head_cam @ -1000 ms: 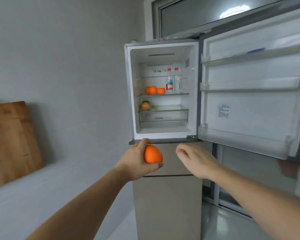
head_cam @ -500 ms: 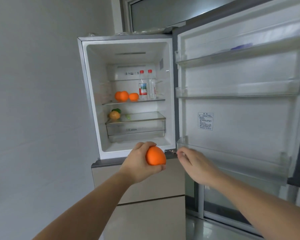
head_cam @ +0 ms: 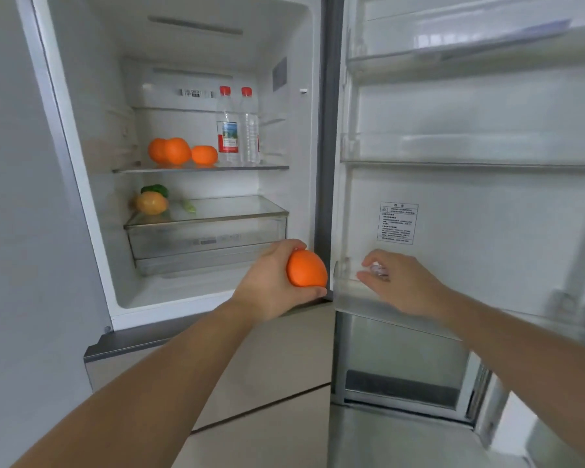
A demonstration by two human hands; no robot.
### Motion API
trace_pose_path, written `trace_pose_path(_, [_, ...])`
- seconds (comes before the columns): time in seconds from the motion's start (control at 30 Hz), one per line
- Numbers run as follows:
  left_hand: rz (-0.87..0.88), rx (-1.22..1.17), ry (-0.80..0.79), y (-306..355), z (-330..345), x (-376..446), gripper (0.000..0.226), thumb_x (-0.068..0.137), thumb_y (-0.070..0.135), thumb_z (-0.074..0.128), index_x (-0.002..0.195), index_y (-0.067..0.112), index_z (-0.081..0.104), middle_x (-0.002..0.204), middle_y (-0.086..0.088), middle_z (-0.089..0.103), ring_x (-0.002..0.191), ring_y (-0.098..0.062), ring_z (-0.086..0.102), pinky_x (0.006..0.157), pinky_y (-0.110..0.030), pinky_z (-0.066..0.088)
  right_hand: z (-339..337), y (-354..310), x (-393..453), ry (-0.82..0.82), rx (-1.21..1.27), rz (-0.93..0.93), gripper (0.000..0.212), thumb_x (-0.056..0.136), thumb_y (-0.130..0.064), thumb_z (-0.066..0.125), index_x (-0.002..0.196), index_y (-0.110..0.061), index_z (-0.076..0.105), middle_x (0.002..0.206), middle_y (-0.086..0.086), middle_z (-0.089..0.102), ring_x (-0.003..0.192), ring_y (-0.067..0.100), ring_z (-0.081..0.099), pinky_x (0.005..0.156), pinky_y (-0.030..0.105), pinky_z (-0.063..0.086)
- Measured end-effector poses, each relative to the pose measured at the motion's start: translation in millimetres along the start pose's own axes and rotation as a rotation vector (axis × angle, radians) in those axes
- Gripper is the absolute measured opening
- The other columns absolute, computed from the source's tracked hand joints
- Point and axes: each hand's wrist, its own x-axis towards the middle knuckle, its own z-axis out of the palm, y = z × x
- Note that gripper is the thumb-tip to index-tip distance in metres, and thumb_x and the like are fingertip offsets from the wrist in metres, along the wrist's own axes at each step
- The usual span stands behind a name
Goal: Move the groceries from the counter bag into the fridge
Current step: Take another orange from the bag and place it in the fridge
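Observation:
My left hand [head_cam: 267,287] grips an orange [head_cam: 306,268] in front of the lower right corner of the open fridge compartment [head_cam: 92,184]. My right hand [head_cam: 407,287] hovers at the lowest door shelf [head_cam: 348,295], fingers curled, with something small, pale and crumpled [head_cam: 379,269] glinting between thumb and fingers; what it is stays unclear. Inside, three oranges [head_cam: 178,151] lie on the glass shelf [head_cam: 250,167] beside two clear bottles [head_cam: 228,130] with red caps. Below them sit a yellow fruit [head_cam: 151,203] and a green vegetable [head_cam: 155,189].
The fridge door [head_cam: 470,204] stands open to the right, its upper racks [head_cam: 453,160] holding nothing I can make out. A clear crisper drawer [head_cam: 206,238] fills the compartment's bottom. Beige lower fridge drawers [head_cam: 277,376] lie under my arms. A grey wall [head_cam: 17,231] bounds the left.
I have come closer to the fridge, which now fills the view. Both hands moved up and forward; the orange has reached the compartment's lower edge and the right hand the bottom door shelf.

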Motion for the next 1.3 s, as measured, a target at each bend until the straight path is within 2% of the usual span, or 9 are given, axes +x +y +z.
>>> trace_pose_path(0.3, [0.036,-0.030,-0.045,-12.7,36.9,64.0,0.080,0.068,0.049,0.081,0.134,0.038,0.037,0.135,0.011,0.041,0.107,-0.009,0.042,0.083,-0.025,0.038,15.6,47.4,67.8,0.010,-0.025,0.095,0.029,0.089,-0.041,0.060,0.112,-0.023,0.057,0.100,-0.003,0.062,0.091,0.015,0.058,0.082,0.031,0.047])
trace_pose_path(0.47, [-0.004,-0.017,-0.038,-22.1,46.1,91.6,0.080,0.068,0.045,0.082,0.135,0.035,0.039,0.134,0.009,0.041,0.107,-0.011,0.044,0.085,-0.026,0.041,24.1,70.0,99.1,-0.066,-0.015,0.134,0.029,0.082,-0.038,0.071,0.102,-0.022,0.056,0.101,-0.001,0.057,0.086,0.016,0.056,0.068,0.026,0.040])
trace_pose_path(0.67, [-0.024,0.009,-0.031,-31.9,56.7,105.9,0.081,0.067,0.047,0.083,0.134,0.036,0.039,0.134,0.009,0.041,0.108,-0.013,0.045,0.088,-0.028,0.044,43.7,83.0,119.5,-0.286,-0.225,0.141,0.039,0.070,-0.045,0.078,0.098,-0.024,0.060,0.095,-0.008,0.058,0.088,0.014,0.056,0.079,0.029,0.049])
trace_pose_path(0.73, [-0.033,0.001,-0.023,-34.7,57.8,108.0,0.080,0.067,0.045,0.083,0.133,0.035,0.040,0.134,0.008,0.041,0.109,-0.013,0.045,0.089,-0.028,0.045,48.2,84.1,121.4,-0.322,-0.276,0.115,0.032,0.075,-0.037,0.075,0.098,-0.022,0.059,0.097,-0.006,0.058,0.090,0.014,0.055,0.078,0.026,0.048])
trace_pose_path(0.83, [-0.039,-0.007,-0.007,-38.6,59.0,109.6,0.079,0.067,0.043,0.084,0.132,0.034,0.041,0.132,0.009,0.043,0.109,-0.013,0.046,0.089,-0.028,0.044,54.4,87.3,120.9,-0.374,-0.297,0.076,0.017,0.083,-0.021,0.068,0.093,-0.022,0.054,0.095,-0.005,0.055,0.082,0.011,0.050,0.066,0.019,0.040])
trace_pose_path(0.93, [-0.041,-0.003,0.002,-41.1,58.3,112.1,0.078,0.066,0.042,0.084,0.131,0.034,0.042,0.129,0.009,0.044,0.109,-0.014,0.048,0.088,-0.027,0.044,46.1,81.2,123.9,-0.342,-0.306,0.026,0.012,0.084,-0.031,0.066,0.087,-0.021,0.060,0.091,-0.007,0.058,0.081,0.010,0.055,0.074,0.023,0.046])
trace_pose_path(1.1, [-0.025,0.023,0.056,-35.9,44.3,120.2,0.082,0.065,0.040,0.085,0.133,0.032,0.040,0.131,0.009,0.043,0.109,-0.011,0.045,0.088,-0.022,0.037,7.8,33.6,134.5,-0.099,0.216,-0.061,0.020,0.089,-0.037,0.063,0.084,-0.018,0.065,0.082,0.000,0.069,0.075,0.017,0.070,0.064,0.029,0.051])
trace_pose_path(1.17, [-0.017,0.031,0.096,-32.3,33.0,121.6,0.088,0.064,0.038,0.086,0.137,0.032,0.037,0.133,0.009,0.042,0.111,-0.009,0.043,0.090,-0.022,0.037,2.2,10.9,139.6,-0.118,0.302,-0.111,0.025,0.088,-0.044,0.062,0.098,-0.022,0.062,0.093,-0.001,0.069,0.080,0.015,0.069,0.065,0.031,0.054])
trace_pose_path(1.3, [0.020,0.081,0.186,-30.0,1.2,116.7,0.092,0.063,0.033,0.087,0.139,0.032,0.035,0.133,0.010,0.043,0.118,-0.011,0.044,0.097,-0.024,0.039,7.7,-29.7,152.9,-0.222,0.446,-0.113,0.054,0.084,-0.053,0.062,0.130,-0.030,0.044,0.116,-0.003,0.059,0.096,0.016,0.064,0.075,0.034,0.059])
